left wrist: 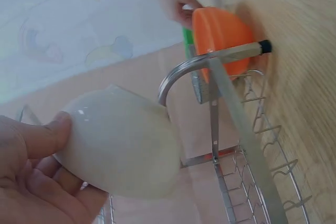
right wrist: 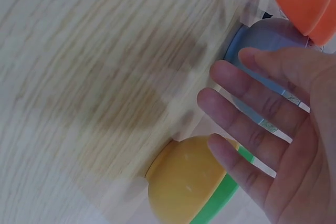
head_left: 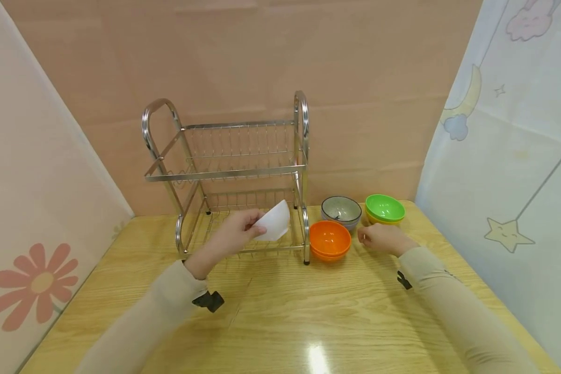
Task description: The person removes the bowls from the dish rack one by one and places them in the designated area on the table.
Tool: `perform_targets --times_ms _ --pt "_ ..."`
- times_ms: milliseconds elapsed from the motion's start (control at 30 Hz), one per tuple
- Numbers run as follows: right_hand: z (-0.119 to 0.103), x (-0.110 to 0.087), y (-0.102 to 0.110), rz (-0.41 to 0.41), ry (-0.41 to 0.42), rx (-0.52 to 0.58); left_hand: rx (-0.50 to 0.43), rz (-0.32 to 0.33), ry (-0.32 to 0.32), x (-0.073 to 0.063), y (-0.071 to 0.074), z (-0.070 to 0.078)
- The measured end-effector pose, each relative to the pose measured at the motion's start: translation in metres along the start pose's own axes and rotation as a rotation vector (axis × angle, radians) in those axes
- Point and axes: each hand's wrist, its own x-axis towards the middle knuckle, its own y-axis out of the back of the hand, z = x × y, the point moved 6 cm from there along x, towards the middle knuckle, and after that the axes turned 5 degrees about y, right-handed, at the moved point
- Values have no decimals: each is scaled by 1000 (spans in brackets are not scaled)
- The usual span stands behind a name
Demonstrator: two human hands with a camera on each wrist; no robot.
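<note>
My left hand (head_left: 231, 231) pinches a white bowl (head_left: 277, 221) by its rim, thumb on the outside, and holds it tilted in front of the lower tier of a metal dish rack (head_left: 226, 174). The left wrist view shows the smooth outer side of this bowl (left wrist: 123, 142) close up. On the right, my right hand (head_left: 387, 239) is just in front of the stacked bowls, its relaxed fingers (right wrist: 252, 90) apart with nothing between them. Nearest to it are the orange bowls (head_left: 330, 239), a grey bowl (head_left: 341, 209) with a dark rim, and a green bowl (head_left: 385, 206) stacked in a yellow bowl (right wrist: 184, 174).
The two-tier rack stands at the back of the wooden table (head_left: 280, 311), its right foot close beside the orange bowls. A peach cloth (head_left: 364, 104) hangs behind, with patterned white cloths on both sides.
</note>
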Motion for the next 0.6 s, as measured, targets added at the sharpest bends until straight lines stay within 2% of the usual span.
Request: perform_targets --times_ms 100,200,333,500,600 --pt "0 0 0 6 3 -3 177 37 -130 -8 -10 15" --pt "1 0 1 6 8 -3 369 72 -301 -17 -22 29" --pt "4 -1 -1 7 7 -3 553 108 -522 -26 -37 39" --pt "6 0 -2 2 -14 6 702 170 -783 -34 -52 38" --pt "6 -1 -1 -4 -26 12 754 180 -877 -36 -59 34"
